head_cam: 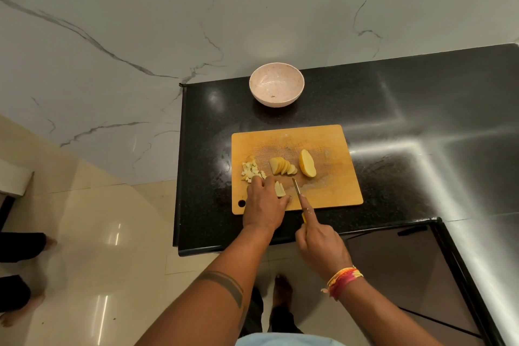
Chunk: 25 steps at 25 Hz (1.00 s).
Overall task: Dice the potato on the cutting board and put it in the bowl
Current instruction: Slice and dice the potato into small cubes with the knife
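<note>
1. A rectangular wooden cutting board (317, 137) lies on a glossy black speckled stone surface (393, 109), near the surface's front edge, with a round hanging hole at its near left corner.
2. A person stands at the surface, both bare forearms reaching over the board from the near side.
3. The left hand (265, 202) rests on the near left part of the board, fingers curled down over a small stack of pale potato slices (280, 189), pinning them in place.
4. The right hand (320, 241) grips a small knife with a yellow handle (296, 188); the forefinger lies along the top of the blade, and the tip points away from the person, just right of the held slices.
5. A little heap of diced potato cubes (252, 171) sits at the board's left edge, touching the left fingertips.
6. In the middle of the board is a fanned row of potato slices (283, 166), leaning one on another.
7. Just right of the row lies an uncut potato half (307, 163), yellow-skinned.
8. A round pale pink speckled bowl (276, 84) stands beyond the board, well apart from it, with no potato inside.
9. A bundle of orange and pink threads (341, 279) circles the right wrist; a dark band tattoo (224, 284) crosses the left forearm.
</note>
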Tool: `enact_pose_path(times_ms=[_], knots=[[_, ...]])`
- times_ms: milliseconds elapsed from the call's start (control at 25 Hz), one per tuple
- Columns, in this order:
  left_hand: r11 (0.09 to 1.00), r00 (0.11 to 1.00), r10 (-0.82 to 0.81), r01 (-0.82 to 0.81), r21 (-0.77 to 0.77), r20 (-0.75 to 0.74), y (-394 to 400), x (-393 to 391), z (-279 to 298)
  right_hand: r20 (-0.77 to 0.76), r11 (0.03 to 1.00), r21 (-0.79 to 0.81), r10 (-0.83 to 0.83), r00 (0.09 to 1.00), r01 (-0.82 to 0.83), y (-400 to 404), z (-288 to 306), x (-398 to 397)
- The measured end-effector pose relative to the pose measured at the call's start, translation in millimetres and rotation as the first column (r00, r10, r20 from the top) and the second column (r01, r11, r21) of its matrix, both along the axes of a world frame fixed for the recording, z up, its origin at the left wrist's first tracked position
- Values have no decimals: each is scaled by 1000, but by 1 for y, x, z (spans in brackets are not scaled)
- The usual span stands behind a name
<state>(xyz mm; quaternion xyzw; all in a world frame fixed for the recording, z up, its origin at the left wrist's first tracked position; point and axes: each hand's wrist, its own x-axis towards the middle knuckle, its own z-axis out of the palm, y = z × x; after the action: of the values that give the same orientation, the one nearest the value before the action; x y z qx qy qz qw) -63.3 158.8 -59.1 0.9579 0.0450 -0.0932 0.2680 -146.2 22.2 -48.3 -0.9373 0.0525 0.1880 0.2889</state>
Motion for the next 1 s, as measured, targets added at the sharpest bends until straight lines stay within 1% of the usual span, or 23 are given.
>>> enact_pose_path(times_ms=[80, 240, 320, 440, 600, 720, 840, 1000], knots=[[999, 999, -44, 44, 19, 3, 1, 1, 0, -11, 1000, 7, -4, 1000, 4, -1, -1, 3], [986, 986, -166, 166, 2, 1, 14, 9, 0, -51, 1000, 10, 0, 999, 1, -2, -3, 7], [982, 982, -188, 188, -20, 4, 19, 10, -1, -58, 1000, 20, 10, 998, -8, -2, -5, 6], [987, 988, -154, 155, -40, 11, 17, 9, -3, -49, 1000, 17, 10, 999, -9, -4, -6, 3], [996, 995, -93, 93, -10, 41, 8, 8, -4, -45, 1000, -1, 11, 999, -11, -8, -4, 6], [997, 997, -69, 71, -24, 46, 4, 7, -5, -43, 996, -7, 84, 996, -84, -12, -3, 11], [995, 995, -86, 88, -47, 52, 7, 3, -6, -31, 989, -2, 145, 989, -145, -13, -4, 9], [996, 996, -73, 75, -50, 55, 12, 0, -3, -17, 995, 13, 102, 995, -102, -17, -7, 10]])
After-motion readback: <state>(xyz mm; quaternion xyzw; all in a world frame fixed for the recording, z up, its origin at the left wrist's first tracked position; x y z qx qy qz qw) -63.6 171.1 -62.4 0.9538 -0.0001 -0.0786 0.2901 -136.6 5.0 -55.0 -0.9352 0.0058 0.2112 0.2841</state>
